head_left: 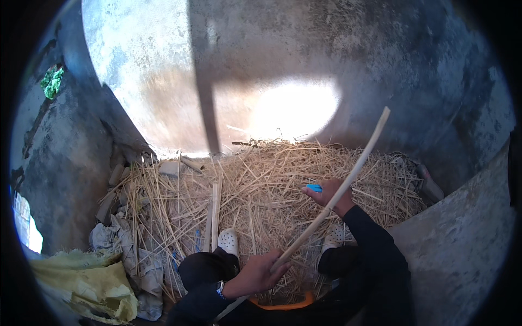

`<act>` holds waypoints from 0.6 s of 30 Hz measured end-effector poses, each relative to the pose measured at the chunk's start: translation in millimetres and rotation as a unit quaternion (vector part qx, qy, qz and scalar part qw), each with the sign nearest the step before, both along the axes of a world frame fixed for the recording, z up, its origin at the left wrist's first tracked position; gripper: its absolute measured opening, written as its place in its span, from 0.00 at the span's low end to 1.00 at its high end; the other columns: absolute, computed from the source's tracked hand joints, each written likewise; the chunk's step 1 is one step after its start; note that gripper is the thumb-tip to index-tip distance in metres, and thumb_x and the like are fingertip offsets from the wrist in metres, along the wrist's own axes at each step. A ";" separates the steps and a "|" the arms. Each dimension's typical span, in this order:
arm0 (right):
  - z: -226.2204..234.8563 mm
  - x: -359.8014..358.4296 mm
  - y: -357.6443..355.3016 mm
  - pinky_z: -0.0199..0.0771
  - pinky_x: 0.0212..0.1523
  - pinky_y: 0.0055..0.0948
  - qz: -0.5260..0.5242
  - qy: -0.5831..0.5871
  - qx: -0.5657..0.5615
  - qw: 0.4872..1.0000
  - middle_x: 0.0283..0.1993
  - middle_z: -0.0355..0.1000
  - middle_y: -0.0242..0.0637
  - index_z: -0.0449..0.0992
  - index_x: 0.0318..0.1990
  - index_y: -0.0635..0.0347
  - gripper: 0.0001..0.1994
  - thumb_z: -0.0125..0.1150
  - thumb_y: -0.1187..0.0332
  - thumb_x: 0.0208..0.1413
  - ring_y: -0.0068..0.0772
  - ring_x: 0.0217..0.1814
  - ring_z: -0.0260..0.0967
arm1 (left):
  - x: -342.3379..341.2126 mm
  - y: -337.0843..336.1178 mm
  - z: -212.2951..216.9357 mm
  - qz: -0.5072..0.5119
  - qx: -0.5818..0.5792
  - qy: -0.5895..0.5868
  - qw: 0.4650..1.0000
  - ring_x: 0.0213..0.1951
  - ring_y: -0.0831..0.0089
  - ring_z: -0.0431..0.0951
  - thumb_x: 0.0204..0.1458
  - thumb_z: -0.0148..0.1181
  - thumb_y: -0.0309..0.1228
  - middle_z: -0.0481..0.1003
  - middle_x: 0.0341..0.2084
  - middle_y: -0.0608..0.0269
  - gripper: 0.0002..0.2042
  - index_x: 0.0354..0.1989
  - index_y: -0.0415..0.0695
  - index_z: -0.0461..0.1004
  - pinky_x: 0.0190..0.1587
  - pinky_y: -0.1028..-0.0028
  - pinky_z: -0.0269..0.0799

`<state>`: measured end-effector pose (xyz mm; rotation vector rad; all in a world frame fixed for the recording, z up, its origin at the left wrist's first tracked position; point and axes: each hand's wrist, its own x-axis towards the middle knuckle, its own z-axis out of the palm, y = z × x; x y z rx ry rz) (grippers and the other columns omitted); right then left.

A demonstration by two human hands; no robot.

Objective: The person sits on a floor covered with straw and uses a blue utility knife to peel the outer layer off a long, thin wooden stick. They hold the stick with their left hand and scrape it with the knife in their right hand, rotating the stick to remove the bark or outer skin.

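Observation:
A long, pale, slightly curved wooden stick (354, 171) slants from low centre up to the right. My left hand (256, 274) is closed around its lower part, and a thin end shows below the wrist. Behind the stick, my right hand (336, 195) is closed on a small blue object (314, 187); only a bit of it shows, so its kind is unclear. The stick crosses in front of this hand near the wrist. Whether the hand touches the stick I cannot tell. Loose straw (272, 190) lies below both hands.
White clogs (228, 242) are on my feet in the straw. Two flat wooden strips (215, 214) lie left of them. A yellow sack (89, 285) and grey crumpled cloth (147, 271) lie at lower left. An orange curved edge (288, 305) shows near my lap. Concrete walls (261, 54) enclose the space.

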<state>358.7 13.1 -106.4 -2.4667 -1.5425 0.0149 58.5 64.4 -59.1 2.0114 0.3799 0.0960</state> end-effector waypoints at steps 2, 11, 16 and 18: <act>-2.8 -20.4 -4.2 0.66 0.18 0.43 0.052 0.028 0.004 0.998 0.11 0.65 0.38 0.72 0.14 0.56 0.39 0.42 0.26 0.52 0.40 0.14 0.67 | 3.6 8.8 10.9 -0.014 -0.024 -0.029 0.999 0.23 0.76 0.68 0.63 0.52 0.37 0.67 0.20 0.65 0.11 0.40 0.40 0.67 0.27 0.71 0.66; 26.5 -43.1 -3.2 0.62 0.16 0.37 0.089 0.084 0.152 0.981 0.10 0.61 0.35 0.66 0.13 0.56 0.35 0.53 0.31 0.50 0.39 0.12 0.64 | 16.8 31.0 -11.5 0.112 -0.214 0.007 0.970 0.23 0.88 0.61 0.65 0.48 0.41 0.62 0.22 0.75 0.13 0.39 0.43 0.67 0.24 0.82 0.58; 19.0 -28.5 0.8 0.63 0.15 0.36 0.040 0.037 0.133 0.990 0.09 0.62 0.33 0.69 0.12 0.53 0.35 0.54 0.28 0.47 0.36 0.11 0.65 | 16.1 22.6 -8.3 0.070 -0.176 -0.011 0.982 0.25 0.87 0.61 0.65 0.48 0.42 0.62 0.22 0.74 0.14 0.41 0.42 0.66 0.26 0.81 0.60; 29.0 -20.4 -0.7 0.66 0.16 0.37 0.008 0.032 0.113 0.993 0.09 0.64 0.34 0.72 0.13 0.53 0.34 0.53 0.28 0.48 0.35 0.12 0.67 | 13.5 22.3 -5.5 0.054 -0.167 0.019 0.984 0.26 0.84 0.64 0.65 0.48 0.42 0.64 0.24 0.70 0.14 0.41 0.41 0.66 0.29 0.77 0.63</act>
